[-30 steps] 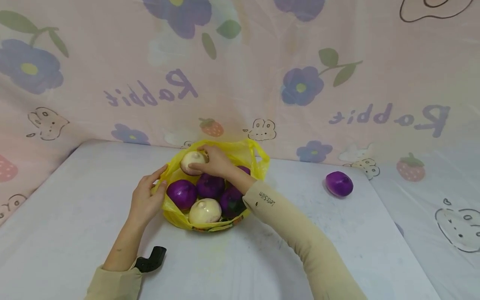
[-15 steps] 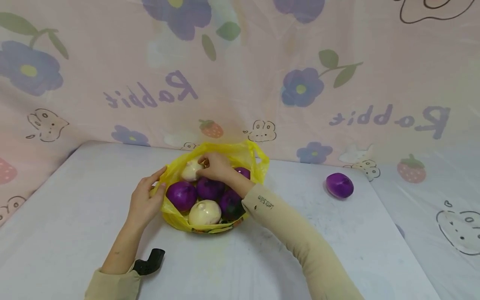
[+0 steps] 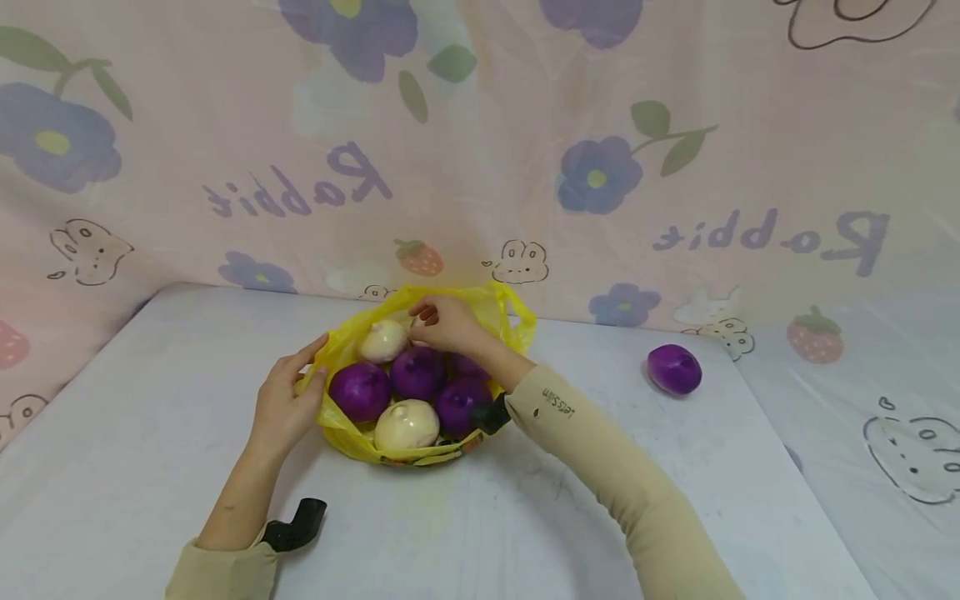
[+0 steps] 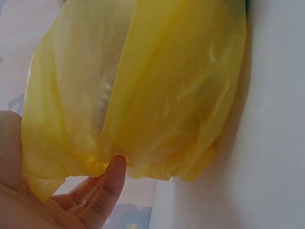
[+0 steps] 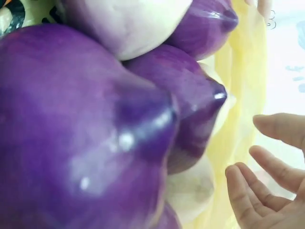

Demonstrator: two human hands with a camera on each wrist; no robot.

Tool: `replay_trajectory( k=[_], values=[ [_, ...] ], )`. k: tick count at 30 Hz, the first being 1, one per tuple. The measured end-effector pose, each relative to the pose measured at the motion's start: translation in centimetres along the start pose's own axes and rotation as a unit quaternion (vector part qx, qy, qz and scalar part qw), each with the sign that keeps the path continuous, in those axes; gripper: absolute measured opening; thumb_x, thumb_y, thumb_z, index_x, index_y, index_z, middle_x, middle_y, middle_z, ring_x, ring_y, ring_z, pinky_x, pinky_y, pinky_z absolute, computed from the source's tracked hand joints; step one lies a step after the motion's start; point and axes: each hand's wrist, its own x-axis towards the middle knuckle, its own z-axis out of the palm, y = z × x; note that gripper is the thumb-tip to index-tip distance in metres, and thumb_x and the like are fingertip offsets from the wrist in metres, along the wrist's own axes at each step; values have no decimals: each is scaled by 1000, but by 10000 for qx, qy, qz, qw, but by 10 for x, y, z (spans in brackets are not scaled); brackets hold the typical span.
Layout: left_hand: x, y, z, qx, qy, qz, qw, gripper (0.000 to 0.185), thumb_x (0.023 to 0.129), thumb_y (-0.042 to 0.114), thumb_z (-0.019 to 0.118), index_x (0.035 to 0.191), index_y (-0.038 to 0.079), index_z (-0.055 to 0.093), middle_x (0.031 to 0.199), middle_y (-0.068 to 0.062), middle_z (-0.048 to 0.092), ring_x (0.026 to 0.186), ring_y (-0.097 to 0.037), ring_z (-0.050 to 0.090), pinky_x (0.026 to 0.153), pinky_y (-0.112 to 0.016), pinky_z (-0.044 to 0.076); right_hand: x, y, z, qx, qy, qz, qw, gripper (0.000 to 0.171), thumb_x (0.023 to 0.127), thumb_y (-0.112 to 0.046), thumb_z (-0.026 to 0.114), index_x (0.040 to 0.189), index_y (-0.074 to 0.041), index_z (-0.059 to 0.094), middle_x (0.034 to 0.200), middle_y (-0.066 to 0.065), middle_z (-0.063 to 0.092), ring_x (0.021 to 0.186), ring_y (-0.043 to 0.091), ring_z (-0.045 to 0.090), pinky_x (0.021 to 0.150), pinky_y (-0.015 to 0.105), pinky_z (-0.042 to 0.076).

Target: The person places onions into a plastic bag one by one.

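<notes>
The counter (image 3: pixel 150 467), draped in pale cloth and backed by a pink flower-and-rabbit curtain (image 3: pixel 480 150), carries a yellow plastic bag (image 3: pixel 341 429) spread open near its middle, filled with purple onions (image 3: pixel 361 390) and two white onions, one at the front (image 3: pixel 407 423) and one at the back (image 3: pixel 384 340). A lone purple onion (image 3: pixel 674 368) lies well apart on the counter toward the right. The left hand (image 3: pixel 285 400) has its grip on the bag's near-left rim, thumb pinching the plastic as the left wrist view shows, holding the mouth open. The right hand (image 3: pixel 447 322) hovers over the back of the bag just beside the rear white onion, its grip relaxed and empty, fingers loosely parted in the right wrist view. The step in hand looks like sorting through the bag's contents, between one pick and another. The next move would call for closing the right fingers round a single onion while the left keeps the rim steady.
</notes>
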Motion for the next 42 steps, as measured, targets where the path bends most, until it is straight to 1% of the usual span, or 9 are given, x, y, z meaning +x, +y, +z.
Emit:
replay_trajectory(
  k=[8, 15, 19, 26, 31, 35, 39, 42],
  values=[
    [0, 0, 1, 3, -27, 11, 10000, 47, 99, 13, 45, 146, 11, 41, 132, -27, 46, 122, -44, 43, 103, -57, 33, -10, -1, -12, 66, 230, -27, 9997, 36, 86, -22, 70, 116, -2, 64, 114, 17, 65, 103, 27, 62, 92, 33, 51],
    [0, 1, 1, 33, -98, -83, 9999, 48, 99, 14, 44, 147, 13, 39, 134, -26, 44, 123, -45, 42, 104, -59, 32, -15, 5, -23, 153, 531, -26, 9985, 36, 87, -22, 68, 117, -3, 63, 115, 16, 66, 104, 26, 63, 91, 33, 52],
    [0, 0, 1, 42, -54, -35, 10000, 48, 99, 13, 44, 147, 12, 40, 134, -27, 45, 122, -44, 42, 103, -58, 33, -18, 9, -30, 227, 749, 34, 9969, 35, 87, -23, 68, 116, -4, 64, 115, 14, 66, 104, 25, 63, 91, 33, 51],
    [0, 0, 1, 20, 85, 66, 9999, 47, 98, 11, 45, 145, 10, 43, 131, -26, 47, 118, -43, 44, 100, -57, 34, -28, 15, -45, 281, 1253, -119, 9916, 34, 87, -22, 69, 114, -2, 65, 110, 13, 68, 100, 25, 64, 88, 35, 53],
    [0, 1, 2, 38, 31, 68, 10000, 47, 98, 12, 45, 145, 10, 42, 132, -27, 46, 119, -44, 44, 101, -57, 34, -34, 21, -54, 364, 1553, -130, 9871, 33, 87, -24, 69, 113, -3, 65, 107, 11, 68, 98, 24, 65, 85, 35, 54],
    [0, 1, 2, 45, 21, 72, 10000, 47, 98, 12, 45, 145, 10, 42, 131, -27, 46, 120, -44, 44, 101, -57, 34, -39, 26, -59, 435, 1773, -158, 9831, 32, 87, -24, 69, 112, -4, 65, 106, 10, 69, 96, 23, 65, 87, 34, 54],
    [1, 1, 2, 89, -57, 10, 9999, 48, 98, 13, 44, 146, 11, 40, 133, -27, 45, 121, -45, 43, 102, -59, 33, -46, 31, -64, 442, 1926, -184, 9801, 30, 87, -24, 69, 111, -6, 65, 107, 10, 68, 96, 23, 64, 88, 34, 53],
    [1, 0, 1, 129, -108, -34, 9999, 48, 99, 13, 44, 147, 11, 39, 134, -27, 44, 122, -45, 42, 103, -59, 33, -48, 33, -68, 487, 2006, -176, 9783, 30, 87, -23, 69, 111, -4, 65, 108, 12, 68, 97, 24, 64, 89, 36, 53]
  ],
)
